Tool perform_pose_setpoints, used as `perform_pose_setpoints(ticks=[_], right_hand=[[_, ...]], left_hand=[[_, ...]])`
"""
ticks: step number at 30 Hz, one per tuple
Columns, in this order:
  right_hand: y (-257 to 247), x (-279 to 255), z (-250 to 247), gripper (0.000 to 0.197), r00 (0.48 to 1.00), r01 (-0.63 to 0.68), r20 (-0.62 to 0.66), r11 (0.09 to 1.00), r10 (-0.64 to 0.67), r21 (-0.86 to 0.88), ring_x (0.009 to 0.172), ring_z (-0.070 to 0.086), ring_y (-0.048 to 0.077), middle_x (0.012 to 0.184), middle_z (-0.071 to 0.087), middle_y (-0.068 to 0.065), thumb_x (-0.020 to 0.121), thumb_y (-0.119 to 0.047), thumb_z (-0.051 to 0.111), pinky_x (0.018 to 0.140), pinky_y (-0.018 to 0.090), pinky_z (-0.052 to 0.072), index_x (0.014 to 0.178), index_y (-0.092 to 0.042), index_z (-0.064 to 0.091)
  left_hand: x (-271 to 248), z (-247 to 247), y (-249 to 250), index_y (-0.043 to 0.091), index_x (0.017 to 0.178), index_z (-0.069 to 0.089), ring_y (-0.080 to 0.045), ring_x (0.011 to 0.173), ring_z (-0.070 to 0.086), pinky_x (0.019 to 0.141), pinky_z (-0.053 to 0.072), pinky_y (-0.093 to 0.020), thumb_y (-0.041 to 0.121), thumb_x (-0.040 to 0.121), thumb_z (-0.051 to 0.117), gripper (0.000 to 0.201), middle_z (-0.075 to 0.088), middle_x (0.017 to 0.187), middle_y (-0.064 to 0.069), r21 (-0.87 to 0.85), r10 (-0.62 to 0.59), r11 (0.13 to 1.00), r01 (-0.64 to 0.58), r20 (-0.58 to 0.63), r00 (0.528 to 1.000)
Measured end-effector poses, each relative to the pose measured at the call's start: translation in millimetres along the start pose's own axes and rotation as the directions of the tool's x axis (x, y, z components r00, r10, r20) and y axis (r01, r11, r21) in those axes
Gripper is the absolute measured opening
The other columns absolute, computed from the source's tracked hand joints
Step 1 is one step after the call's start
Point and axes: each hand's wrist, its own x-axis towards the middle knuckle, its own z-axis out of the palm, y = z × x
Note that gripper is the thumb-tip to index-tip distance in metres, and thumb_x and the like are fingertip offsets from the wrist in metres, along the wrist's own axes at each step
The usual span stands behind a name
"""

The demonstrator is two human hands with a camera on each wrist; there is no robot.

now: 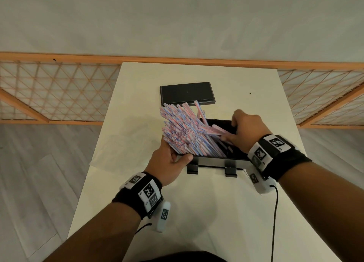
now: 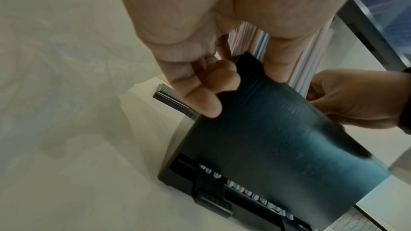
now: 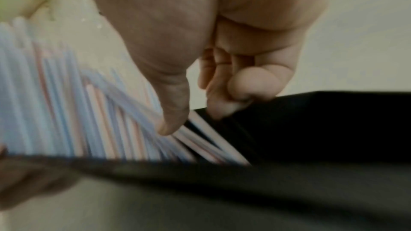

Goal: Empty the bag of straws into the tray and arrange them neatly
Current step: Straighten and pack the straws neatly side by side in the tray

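- My left hand [image 1: 167,163] grips the near-left corner of the black tray [image 1: 220,159], thumb over the rim, and I think that tips it so the straws [image 1: 183,129] slide together.
- Most straws lean in a fan out of the tray's left end, so still messy.
- My right hand [image 1: 244,131] curls over the far rim, thumb pressing a few strays down.
- The lid [image 1: 187,93] sits farther back on the counter [image 1: 197,212], out of the way.
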Motion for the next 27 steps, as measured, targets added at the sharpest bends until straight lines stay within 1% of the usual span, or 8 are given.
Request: perform_pose_setpoints(ticks=[3,7,11,14,16,19,23,27], right_hand=[[8,2,-4,0.044,0.994,-0.062,0.09,0.994,0.07,-0.088,0.077,0.058,0.024,0.077,0.063,0.006,0.079,-0.054,0.072,0.058,0.027,0.037,0.067,-0.015,0.053],[13,-1,2,0.045,0.977,-0.102,0.186,0.995,0.104,-0.019,0.059,0.054,0.016,0.058,0.057,0.002,0.085,-0.048,0.068,0.047,0.022,0.032,0.053,-0.018,0.057],[9,0,15,0.033,0.92,-0.134,0.367,0.99,0.138,-0.037,0.065,0.059,0.021,0.066,0.058,0.005,0.09,-0.032,0.058,0.053,0.023,0.039,0.065,-0.011,0.058],[0,0,20,0.02,0.889,-0.039,0.45,0.992,0.09,-0.121,0.096,0.064,0.029,0.097,0.066,0.009,0.097,-0.02,0.047,0.068,0.026,0.042,0.098,-0.008,0.063],[-4,-2,23,0.023,0.858,0.02,0.508,0.984,0.075,-0.18,0.103,0.064,0.029,0.11,0.067,0.011,0.1,-0.015,0.044,0.074,0.028,0.046,0.111,-0.006,0.062],[-8,-2,26,0.025,0.84,0.081,0.538,0.963,0.072,-0.256,0.108,0.064,0.03,0.117,0.066,0.013,0.101,-0.013,0.044,0.087,0.032,0.05,0.117,-0.003,0.061],[-16,2,29,0.033,0.8,-0.055,0.571,0.97,0.185,-0.238,0.119,0.057,0.031,0.128,0.061,0.015,0.101,-0.014,0.042,0.098,0.034,0.045,0.127,-0.002,0.057],[-3,6,43,0.031,0.817,0.096,0.574,0.968,0.055,-0.231,0.113,0.061,0.031,0.122,0.064,0.016,0.098,-0.013,0.044,0.095,0.036,0.048,0.122,-0.002,0.061]], left_hand=[[0,1,-2,0.019,0.117,0.048,0.007,0.054,0.051,0.055,0.037,-0.005,0.024,0.087,0.079,0.043,0.048,0.061,0.016,0.0,0.002,1.0,-0.002,-0.008,1.0],[1,1,-4,0.019,0.122,0.049,0.008,0.056,0.052,0.056,0.038,-0.005,0.026,0.087,0.078,0.046,0.049,0.064,0.016,0.007,-0.005,1.0,0.005,0.0,1.0],[1,2,-5,0.017,0.126,0.049,0.018,0.06,0.053,0.058,0.038,-0.001,0.023,0.089,0.078,0.048,0.051,0.071,0.02,-0.006,-0.003,1.0,0.003,0.009,1.0],[1,2,-7,0.017,0.129,0.049,0.014,0.06,0.054,0.058,0.039,-0.002,0.025,0.088,0.078,0.051,0.051,0.07,0.019,-0.002,-0.003,1.0,0.003,0.001,1.0],[1,3,-8,0.018,0.128,0.048,0.01,0.058,0.053,0.058,0.039,-0.004,0.026,0.088,0.078,0.051,0.051,0.068,0.017,0.005,0.001,1.0,-0.001,-0.003,1.0],[1,3,-9,0.021,0.127,0.048,0.007,0.056,0.05,0.056,0.038,-0.005,0.026,0.088,0.078,0.049,0.049,0.066,0.016,-0.002,0.007,1.0,-0.007,-0.004,1.0],[2,3,-12,0.02,0.126,0.049,0.006,0.057,0.051,0.057,0.038,-0.006,0.026,0.088,0.078,0.049,0.051,0.068,0.015,-0.014,0.011,1.0,-0.011,-0.011,1.0],[1,3,-11,0.02,0.125,0.048,0.012,0.057,0.052,0.057,0.037,-0.003,0.023,0.089,0.077,0.047,0.05,0.067,0.018,-0.03,0.02,0.999,-0.02,-0.005,1.0]])
